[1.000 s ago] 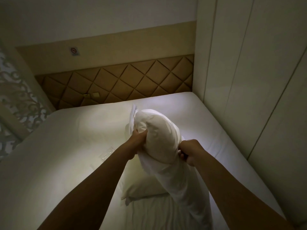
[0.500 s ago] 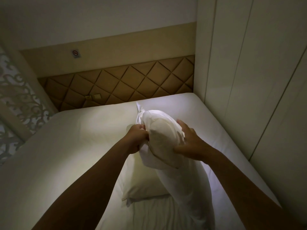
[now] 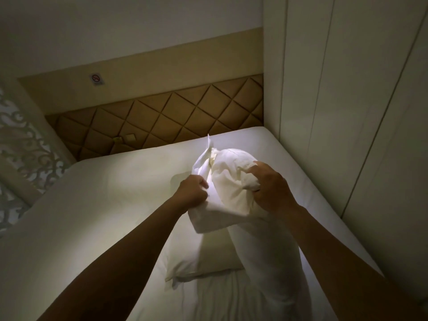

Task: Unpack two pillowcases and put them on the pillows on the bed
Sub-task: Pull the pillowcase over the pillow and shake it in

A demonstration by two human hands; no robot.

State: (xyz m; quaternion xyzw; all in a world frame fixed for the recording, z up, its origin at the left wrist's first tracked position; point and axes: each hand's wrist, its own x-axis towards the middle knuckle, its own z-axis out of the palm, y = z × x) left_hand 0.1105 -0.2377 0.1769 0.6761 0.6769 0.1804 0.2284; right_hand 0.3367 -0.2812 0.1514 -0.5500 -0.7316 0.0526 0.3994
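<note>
Since half a second ago: right hand [image 3: 271, 188] has moved up the pillow [image 3: 231, 172], fingers now curled into its rounded top; left hand [image 3: 193, 191] still clenched on the pillowcase [image 3: 215, 212] hem. Pillow: white, plump, creased, held on end above the bed [image 3: 92, 216]. Second pillow [image 3: 203, 258]: flat, rectangular, lying on the bed beneath. Headboard [image 3: 173, 121]: tan, diamond-quilted padding.

Quilted headboard [image 3: 176, 117] under no-smoking sign [image 3: 96, 78]

Upright over white bed [image 3: 104, 205]: long white soft pillow [image 3: 266, 262], white fabric pillowcase [image 3: 227, 188] bunched over its top. Cream rectangular pillow [image 3: 208, 258] lies flat, partly behind it.
</note>
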